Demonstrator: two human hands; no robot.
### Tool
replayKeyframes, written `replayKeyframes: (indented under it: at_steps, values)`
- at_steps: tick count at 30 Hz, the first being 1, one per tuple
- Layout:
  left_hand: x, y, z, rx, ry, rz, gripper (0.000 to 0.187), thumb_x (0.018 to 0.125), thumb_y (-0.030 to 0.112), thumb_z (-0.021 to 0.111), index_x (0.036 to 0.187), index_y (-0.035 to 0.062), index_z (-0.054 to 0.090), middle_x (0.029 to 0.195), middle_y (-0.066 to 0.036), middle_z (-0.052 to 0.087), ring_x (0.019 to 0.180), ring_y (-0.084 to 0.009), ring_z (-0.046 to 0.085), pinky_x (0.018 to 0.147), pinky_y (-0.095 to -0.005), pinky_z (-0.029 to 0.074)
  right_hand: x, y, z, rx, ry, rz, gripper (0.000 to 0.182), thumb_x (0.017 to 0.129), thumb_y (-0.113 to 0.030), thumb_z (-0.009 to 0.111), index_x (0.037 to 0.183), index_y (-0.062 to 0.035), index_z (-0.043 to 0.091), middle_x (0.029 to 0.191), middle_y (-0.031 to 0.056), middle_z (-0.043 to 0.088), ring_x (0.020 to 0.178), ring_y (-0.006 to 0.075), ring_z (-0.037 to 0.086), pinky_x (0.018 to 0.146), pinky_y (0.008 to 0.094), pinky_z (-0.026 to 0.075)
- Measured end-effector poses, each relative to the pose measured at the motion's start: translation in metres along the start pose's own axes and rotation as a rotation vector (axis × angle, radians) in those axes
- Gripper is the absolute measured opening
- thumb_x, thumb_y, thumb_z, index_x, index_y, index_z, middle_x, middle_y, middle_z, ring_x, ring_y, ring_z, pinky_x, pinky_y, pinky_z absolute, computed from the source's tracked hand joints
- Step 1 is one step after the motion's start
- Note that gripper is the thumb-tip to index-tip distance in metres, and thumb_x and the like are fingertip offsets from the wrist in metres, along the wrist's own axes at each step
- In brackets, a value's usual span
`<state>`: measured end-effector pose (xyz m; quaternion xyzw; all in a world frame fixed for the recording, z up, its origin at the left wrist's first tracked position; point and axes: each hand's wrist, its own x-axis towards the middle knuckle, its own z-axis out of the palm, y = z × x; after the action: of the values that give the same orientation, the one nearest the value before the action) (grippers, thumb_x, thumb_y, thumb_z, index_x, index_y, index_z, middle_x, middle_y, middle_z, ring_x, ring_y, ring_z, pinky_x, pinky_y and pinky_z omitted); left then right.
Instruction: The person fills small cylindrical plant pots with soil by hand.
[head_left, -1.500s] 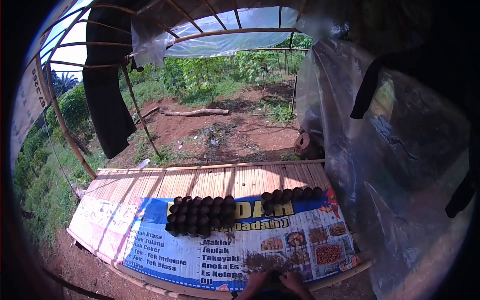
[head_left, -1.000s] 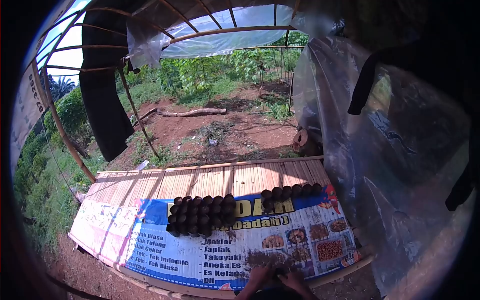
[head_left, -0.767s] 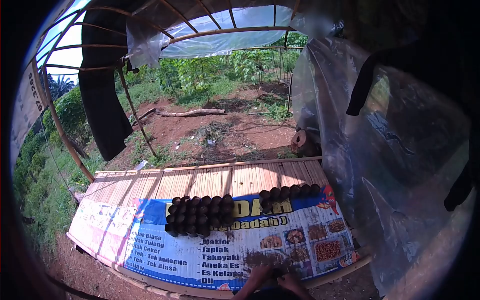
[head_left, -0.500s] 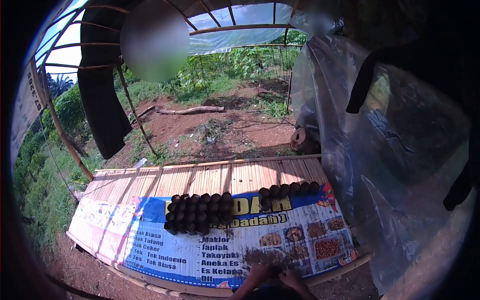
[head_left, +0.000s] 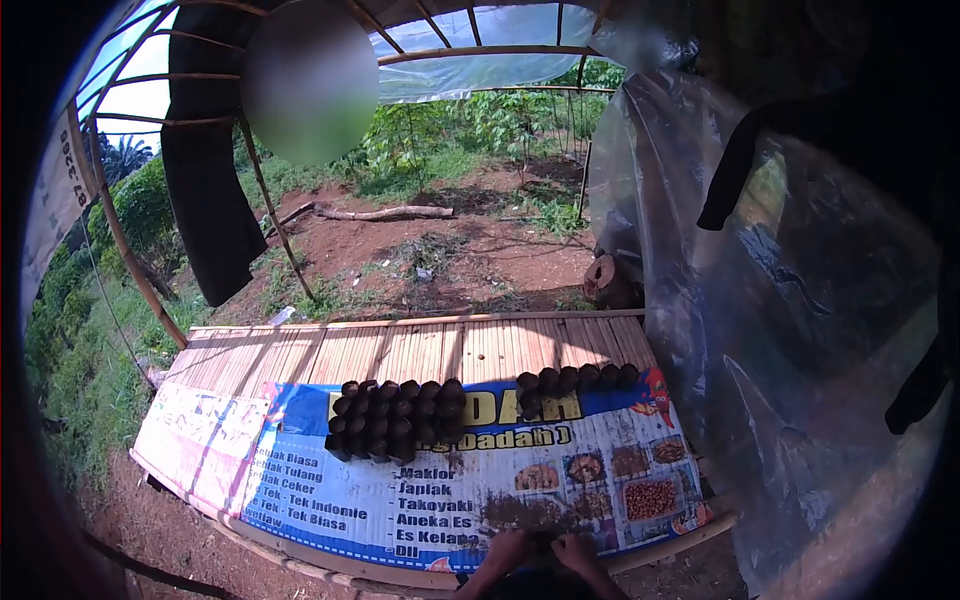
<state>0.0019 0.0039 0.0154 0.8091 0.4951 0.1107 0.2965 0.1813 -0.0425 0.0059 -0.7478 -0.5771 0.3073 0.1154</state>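
Observation:
My left hand (head_left: 511,549) is at the front edge of the bamboo table, fingers curled in. Close beside it, my right hand (head_left: 575,551) is also closed. Something dark shows between the two hands, too small and shaded to make out. Just beyond them, loose dark soil (head_left: 522,512) is scattered on the printed banner (head_left: 350,505). A block of small black seedling bags (head_left: 395,422) stands upright in rows left of centre. Further right, a shorter row of the same seedling bags (head_left: 570,379) stands near the banner's back edge.
The banner covers much of the bamboo slat table (head_left: 400,352). A clear plastic sheet (head_left: 680,300) hangs along the right side. Bamboo poles (head_left: 262,190) and a dark hanging cloth (head_left: 210,200) are at the left. Behind the table lie bare earth and a log (head_left: 385,213).
The view has shifted slightly. My hands stay close together at the table's front edge, a little further apart than before. The seedling bags have not moved on the banner.

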Motion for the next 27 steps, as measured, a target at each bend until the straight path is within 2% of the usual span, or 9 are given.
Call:
replayKeyframes:
  at_steps: [3, 5, 8, 11, 16, 19, 22, 24, 27]
  values:
    - [-0.009, 0.003, -0.004, -0.073, 0.035, -0.028, 0.025, 0.079, 0.028, 0.057, 0.09, 0.0083, 0.069, 0.077, -0.023, 0.066, 0.074, -0.0428, 0.064, 0.069, -0.0512, 0.053, -0.005, 0.005, 0.01, 0.002, 0.07, -0.043, 0.033, 0.081, -0.038, 0.056, 0.078, -0.0076, 0.068, 0.077, 0.0196, 0.065, 0.076, 0.0404, 0.063, 0.07, 0.0488, 0.05]
    - [-0.011, -0.001, -0.002, -0.084, -0.095, -0.064, 0.028, 0.079, 0.03, 0.058, 0.095, 0.0084, 0.068, 0.081, -0.022, 0.066, 0.078, -0.0428, 0.064, 0.071, -0.0513, 0.053, -0.006, 0.016, 0.02, 0.024, 0.046, -0.043, 0.033, 0.081, -0.038, 0.056, 0.077, -0.0079, 0.068, 0.076, 0.0195, 0.065, 0.076, 0.0402, 0.063, 0.07, 0.049, 0.05]
    - [-0.018, 0.013, -0.013, -0.062, -0.003, -0.054, 0.032, 0.081, 0.033, 0.059, 0.102, 0.0106, 0.066, 0.084, -0.023, 0.066, 0.08, -0.0423, 0.064, 0.071, -0.0515, 0.052, -0.002, 0.006, 0.003, -0.006, 0.054, -0.077, 0.033, 0.081, -0.039, 0.056, 0.078, -0.0085, 0.068, 0.077, 0.0193, 0.065, 0.076, 0.0399, 0.063, 0.07, 0.0494, 0.05]
    - [-0.015, -0.015, 0.015, -0.14, -0.066, -0.053, 0.033, 0.082, 0.036, 0.06, 0.102, 0.0095, 0.063, 0.081, -0.023, 0.065, 0.078, -0.0446, 0.063, 0.07, -0.0524, 0.052, -0.004, 0.017, 0.014, -0.04, 0.031, -0.092, 0.033, 0.081, -0.039, 0.057, 0.079, -0.0091, 0.069, 0.076, 0.0194, 0.065, 0.076, 0.0399, 0.063, 0.071, 0.0497, 0.05]
    - [-0.011, -0.007, 0.001, -0.168, -0.064, -0.018, 0.034, 0.084, 0.038, 0.059, 0.101, 0.0085, 0.061, 0.081, -0.023, 0.066, 0.078, -0.0453, 0.063, 0.068, -0.0526, 0.051, -0.011, 0.011, 0.008, 0.004, 0.092, -0.079, 0.036, 0.08, -0.043, 0.058, 0.081, -0.0098, 0.071, 0.075, 0.0198, 0.065, 0.076, 0.0396, 0.063, 0.071, 0.0492, 0.05]
    - [-0.006, 0.005, -0.008, -0.087, -0.061, -0.025, 0.035, 0.085, 0.04, 0.058, 0.098, 0.0072, 0.06, 0.081, -0.023, 0.066, 0.077, -0.044, 0.063, 0.066, -0.0523, 0.051, -0.021, -0.003, -0.002, -0.008, 0.097, 0.011, 0.039, 0.08, -0.047, 0.059, 0.081, -0.011, 0.072, 0.072, 0.0182, 0.066, 0.075, 0.039, 0.064, 0.072, 0.0479, 0.051]
    - [0.0, 0.008, -0.009, 0.027, -0.072, -0.003, 0.037, 0.087, 0.041, 0.056, 0.097, 0.0058, 0.059, 0.08, -0.023, 0.065, 0.077, -0.0429, 0.063, 0.065, -0.0521, 0.051, -0.027, -0.006, -0.001, -0.065, 0.024, 0.067, 0.042, 0.08, -0.051, 0.058, 0.081, -0.0118, 0.073, 0.077, 0.017, 0.067, 0.078, 0.038, 0.065, 0.076, 0.0469, 0.051]
    - [0.005, 0.011, -0.008, 0.068, -0.086, 0.006, 0.038, 0.087, 0.042, 0.055, 0.097, 0.0059, 0.059, 0.08, -0.024, 0.065, 0.077, -0.0429, 0.064, 0.064, -0.0522, 0.051, -0.029, -0.004, -0.001, -0.133, -0.045, -0.014, 0.043, 0.081, -0.052, 0.057, 0.085, -0.0126, 0.073, 0.084, 0.0174, 0.068, 0.084, 0.0375, 0.065, 0.08, 0.0472, 0.05]
    - [0.009, 0.009, -0.005, 0.09, -0.075, -0.001, 0.034, 0.086, 0.038, 0.056, 0.099, 0.006, 0.057, 0.077, -0.024, 0.065, 0.074, -0.0421, 0.064, 0.063, -0.052, 0.052, -0.025, 0.003, 0.008, -0.182, -0.097, -0.015, 0.043, 0.081, -0.051, 0.056, 0.089, -0.0121, 0.073, 0.089, 0.0182, 0.068, 0.089, 0.0367, 0.065, 0.082, 0.0474, 0.049]
